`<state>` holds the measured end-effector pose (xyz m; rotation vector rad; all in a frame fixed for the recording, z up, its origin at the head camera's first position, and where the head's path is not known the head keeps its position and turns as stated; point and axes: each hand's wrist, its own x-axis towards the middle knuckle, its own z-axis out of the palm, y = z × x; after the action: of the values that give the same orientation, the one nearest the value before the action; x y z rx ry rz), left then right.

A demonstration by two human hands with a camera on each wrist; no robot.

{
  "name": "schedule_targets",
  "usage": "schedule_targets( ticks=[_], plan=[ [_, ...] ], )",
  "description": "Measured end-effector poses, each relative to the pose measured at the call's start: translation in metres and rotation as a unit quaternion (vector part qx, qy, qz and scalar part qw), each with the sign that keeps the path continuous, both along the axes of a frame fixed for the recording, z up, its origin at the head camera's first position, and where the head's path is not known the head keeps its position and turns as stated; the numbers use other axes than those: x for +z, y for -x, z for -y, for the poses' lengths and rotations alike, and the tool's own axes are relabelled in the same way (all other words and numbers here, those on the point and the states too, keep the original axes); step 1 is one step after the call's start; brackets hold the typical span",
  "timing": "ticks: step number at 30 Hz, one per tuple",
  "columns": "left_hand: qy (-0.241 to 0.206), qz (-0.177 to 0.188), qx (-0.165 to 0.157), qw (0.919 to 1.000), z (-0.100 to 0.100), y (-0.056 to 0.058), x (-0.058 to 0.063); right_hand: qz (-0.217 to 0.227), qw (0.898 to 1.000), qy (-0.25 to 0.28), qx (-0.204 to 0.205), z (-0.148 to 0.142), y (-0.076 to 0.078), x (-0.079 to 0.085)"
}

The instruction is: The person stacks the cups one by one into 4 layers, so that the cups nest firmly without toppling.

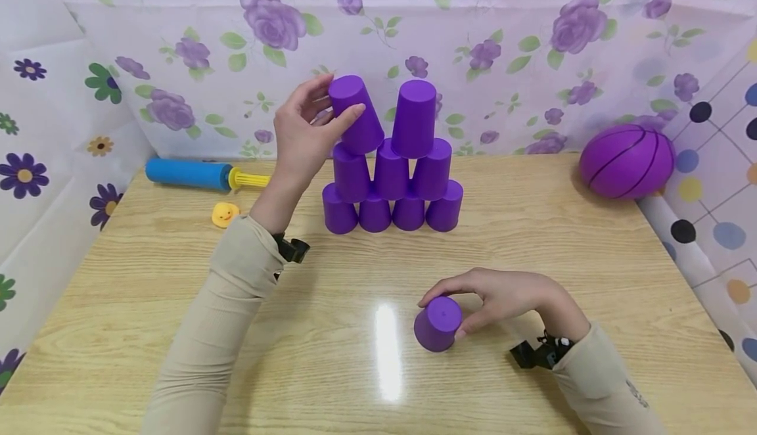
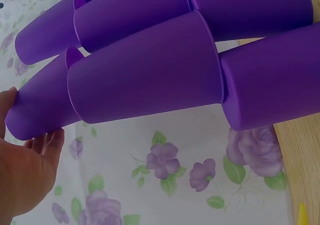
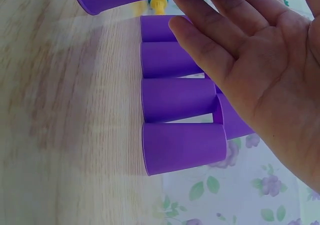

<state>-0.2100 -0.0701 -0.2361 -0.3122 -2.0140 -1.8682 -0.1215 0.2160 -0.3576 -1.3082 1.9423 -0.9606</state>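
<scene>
Purple cups stand mouth-down in a stack, with several in the bottom row (image 1: 375, 215) and three in the middle row (image 1: 391, 171). On top, a cup (image 1: 414, 119) stands at the right. My left hand (image 1: 307, 129) grips another upside-down cup (image 1: 356, 116) at the top left, tilted, its lower rim at the middle row. The left wrist view shows the fingers around this cup (image 2: 42, 97) from the side. Nearer the front, my right hand (image 1: 503, 300) holds a single upside-down cup (image 1: 437, 323) between thumb and fingers, close over the table.
A blue and yellow pump toy (image 1: 189, 174) lies at the back left, with a small yellow rubber duck (image 1: 225, 214) in front of it. A purple basketball (image 1: 627, 161) sits at the back right. Flowered cloth (image 1: 355, 41) hangs behind the wooden table (image 1: 568, 238).
</scene>
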Motion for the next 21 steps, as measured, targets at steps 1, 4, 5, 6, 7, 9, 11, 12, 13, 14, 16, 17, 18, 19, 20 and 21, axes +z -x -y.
schedule_targets(
  ticks=[1, 4, 5, 6, 7, 9, 11, 12, 13, 14, 16, 17, 18, 19, 20, 21],
  plan=[
    [-0.001, 0.000, -0.004, 1.0000, -0.0002, -0.0011, 0.0006, 0.002, 1.000, -0.001, 0.000, 0.0000, 0.0001, 0.0001],
    [-0.002, 0.000, -0.021, 0.9998, -0.0009, -0.0014, 0.0009, 0.006, 1.000, -0.003, -0.003, 0.0002, 0.0001, 0.0006],
    [-0.002, 0.000, -0.026, 0.9997, -0.0009, -0.0010, 0.0006, 0.006, 1.000, -0.004, -0.005, 0.0003, 0.0001, 0.0007],
    [-0.002, 0.001, -0.029, 0.9996, -0.0008, -0.0002, -0.0001, 0.004, 1.000, -0.004, -0.008, 0.0005, 0.0001, 0.0008],
    [0.000, 0.000, -0.031, 0.9995, -0.0007, -0.0001, -0.0002, 0.004, 1.000, -0.006, -0.011, 0.0007, 0.0001, 0.0014],
    [0.003, -0.002, -0.033, 0.9994, -0.0007, -0.0004, 0.0000, -0.003, 1.000, -0.008, -0.016, 0.0011, 0.0001, 0.0017],
    [0.008, -0.004, -0.033, 0.9994, -0.0005, -0.0015, 0.0009, -0.003, 1.000, -0.012, -0.023, 0.0017, 0.0001, 0.0023],
    [0.011, -0.006, -0.034, 0.9993, -0.0003, -0.0020, 0.0013, -0.002, 1.000, -0.013, -0.025, 0.0020, 0.0002, 0.0025],
    [0.014, -0.007, -0.037, 0.9992, -0.0003, -0.0029, 0.0020, 0.000, 1.000, -0.015, -0.027, 0.0022, 0.0001, 0.0027],
    [0.018, -0.007, -0.040, 0.9990, -0.0001, -0.0033, 0.0024, 0.000, 0.999, -0.016, -0.028, 0.0023, 0.0000, 0.0026],
    [0.029, -0.007, -0.045, 0.9985, 0.0005, -0.0039, 0.0026, 0.004, 0.999, -0.018, -0.030, 0.0027, -0.0005, 0.0028],
    [0.034, -0.007, -0.047, 0.9983, 0.0007, -0.0042, 0.0027, 0.006, 0.999, -0.019, -0.031, 0.0030, -0.0008, 0.0028],
    [0.038, -0.006, -0.049, 0.9980, 0.0009, -0.0044, 0.0028, 0.007, 0.999, -0.018, -0.031, 0.0031, -0.0012, 0.0027],
    [0.041, -0.005, -0.051, 0.9978, 0.0010, -0.0043, 0.0028, 0.009, 0.999, -0.018, -0.032, 0.0033, -0.0015, 0.0027],
    [0.045, -0.005, -0.051, 0.9977, 0.0010, -0.0041, 0.0029, 0.008, 0.999, -0.017, -0.032, 0.0034, -0.0018, 0.0026],
    [0.046, -0.005, -0.050, 0.9977, 0.0010, -0.0037, 0.0027, 0.009, 0.999, -0.017, -0.033, 0.0035, -0.0020, 0.0024]
  ],
)
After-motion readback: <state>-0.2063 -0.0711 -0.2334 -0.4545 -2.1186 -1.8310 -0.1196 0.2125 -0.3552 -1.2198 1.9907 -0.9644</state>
